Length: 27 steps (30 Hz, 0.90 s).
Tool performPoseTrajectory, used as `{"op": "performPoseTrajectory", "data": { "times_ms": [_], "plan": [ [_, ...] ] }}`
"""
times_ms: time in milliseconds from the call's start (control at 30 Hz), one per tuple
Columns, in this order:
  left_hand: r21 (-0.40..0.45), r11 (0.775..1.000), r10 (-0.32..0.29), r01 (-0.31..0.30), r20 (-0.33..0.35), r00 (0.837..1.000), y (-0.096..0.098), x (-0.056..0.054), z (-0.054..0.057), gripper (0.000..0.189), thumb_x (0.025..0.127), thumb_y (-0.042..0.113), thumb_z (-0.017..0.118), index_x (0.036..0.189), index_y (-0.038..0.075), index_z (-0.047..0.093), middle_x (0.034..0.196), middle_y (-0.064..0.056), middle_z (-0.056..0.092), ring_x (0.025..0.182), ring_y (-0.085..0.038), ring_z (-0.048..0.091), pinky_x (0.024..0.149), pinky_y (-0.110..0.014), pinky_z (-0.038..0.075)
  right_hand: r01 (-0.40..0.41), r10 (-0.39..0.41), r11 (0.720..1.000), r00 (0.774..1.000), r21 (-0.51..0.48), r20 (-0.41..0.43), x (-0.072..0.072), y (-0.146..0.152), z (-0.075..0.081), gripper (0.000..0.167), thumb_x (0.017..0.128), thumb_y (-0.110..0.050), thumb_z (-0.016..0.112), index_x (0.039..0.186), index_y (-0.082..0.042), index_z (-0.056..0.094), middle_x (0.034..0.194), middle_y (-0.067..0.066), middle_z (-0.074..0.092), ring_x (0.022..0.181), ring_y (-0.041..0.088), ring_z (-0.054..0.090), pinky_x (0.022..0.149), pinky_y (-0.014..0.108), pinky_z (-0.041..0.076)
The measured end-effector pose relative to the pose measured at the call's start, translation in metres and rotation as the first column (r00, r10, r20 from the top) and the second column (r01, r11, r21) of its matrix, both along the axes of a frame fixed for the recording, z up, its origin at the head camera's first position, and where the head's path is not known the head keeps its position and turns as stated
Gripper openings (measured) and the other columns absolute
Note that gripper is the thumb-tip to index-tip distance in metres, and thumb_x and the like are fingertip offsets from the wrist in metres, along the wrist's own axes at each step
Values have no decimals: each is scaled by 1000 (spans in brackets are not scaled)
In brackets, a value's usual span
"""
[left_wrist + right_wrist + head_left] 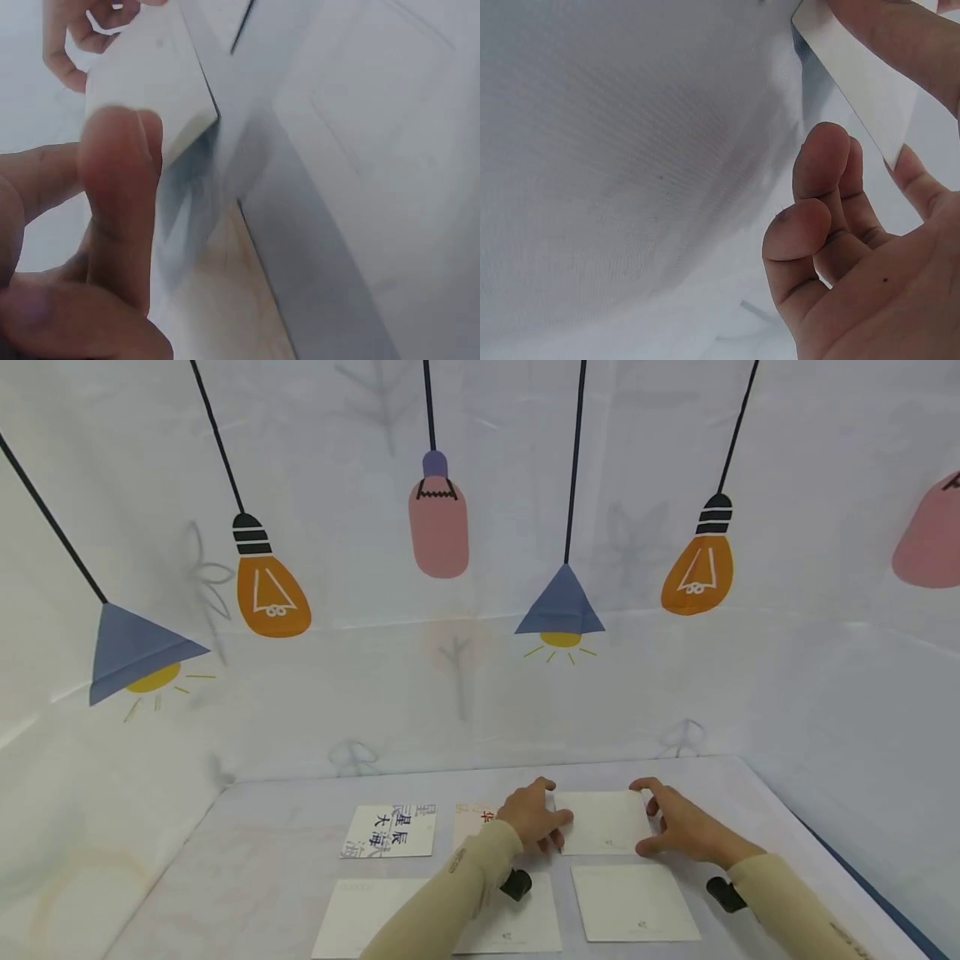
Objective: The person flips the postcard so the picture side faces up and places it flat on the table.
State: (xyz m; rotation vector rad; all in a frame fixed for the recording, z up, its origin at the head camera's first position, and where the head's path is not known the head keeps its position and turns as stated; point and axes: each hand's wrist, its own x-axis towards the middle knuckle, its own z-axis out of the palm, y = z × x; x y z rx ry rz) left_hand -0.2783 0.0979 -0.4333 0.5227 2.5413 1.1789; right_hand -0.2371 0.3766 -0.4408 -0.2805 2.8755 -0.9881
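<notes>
A white card [603, 818] with a small faint mark lies in the back row at the right, slightly raised at an edge in the right wrist view. My left hand [531, 817] holds its left side, the thumb near the face. My right hand [686, 827] grips its right side, index finger at the far corner and thumb at the near one. In the right wrist view the card [870, 90] runs between thumb and index finger. Left of my left hand, a card with red characters [472, 818] is partly covered by that hand.
A card with dark blue characters [390, 831] lies at the back left. The front row has a left white card [363, 910], a middle white card [525, 922] partly under my left sleeve, and a right white card [633, 902]. A lamp-printed curtain [480, 693] stands behind the table.
</notes>
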Motion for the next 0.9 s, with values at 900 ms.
{"op": "performPoseTrajectory", "data": {
  "times_ms": [900],
  "plan": [
    [51,999,6,-2,-97,995,8,-1,-14,44,97,17,69,138,13,53,55,8,64,38,-12,59,46,-23,42,155,-135,958,986,-242,98,4,5,1,60,101,-35,63,137,10,46,86,4,75,58,14,50,54,24,36]
  ]
}}
